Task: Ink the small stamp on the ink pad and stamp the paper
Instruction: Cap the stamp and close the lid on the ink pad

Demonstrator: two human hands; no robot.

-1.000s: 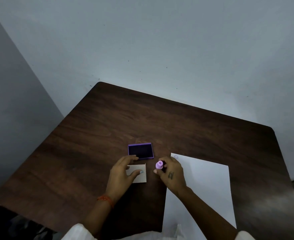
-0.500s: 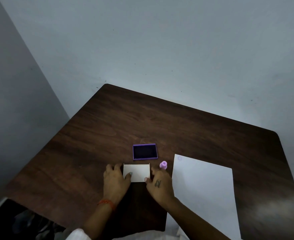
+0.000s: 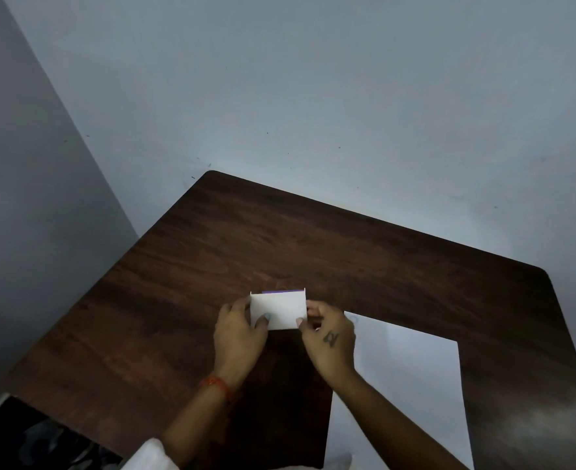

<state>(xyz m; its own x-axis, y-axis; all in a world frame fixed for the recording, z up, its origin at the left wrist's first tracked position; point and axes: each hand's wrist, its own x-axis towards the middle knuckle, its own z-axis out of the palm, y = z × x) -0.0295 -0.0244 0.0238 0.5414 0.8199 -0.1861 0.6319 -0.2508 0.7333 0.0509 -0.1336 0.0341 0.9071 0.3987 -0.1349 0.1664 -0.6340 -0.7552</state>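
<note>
Both hands clamped on white lid (image 3: 278, 310): left hand (image 3: 239, 335) on its left edge, right hand (image 3: 329, 337) on right. Lid covers purple ink pad (image 3: 281, 292), mid-table (image 3: 347, 252). Paper (image 3: 412, 374) near right edge. Stamp not visible.

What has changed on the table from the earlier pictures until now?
Both hands, left and right, took the white lid and carried it away from the person onto the ink pad, of which only a purple edge shows. The right hand let go the stamp, now hidden. The paper stayed.

both hands (image 3: 240, 334) hold white lid (image 3: 278, 310) over ink pad (image 3: 281, 292) (purple edge showing).
</note>
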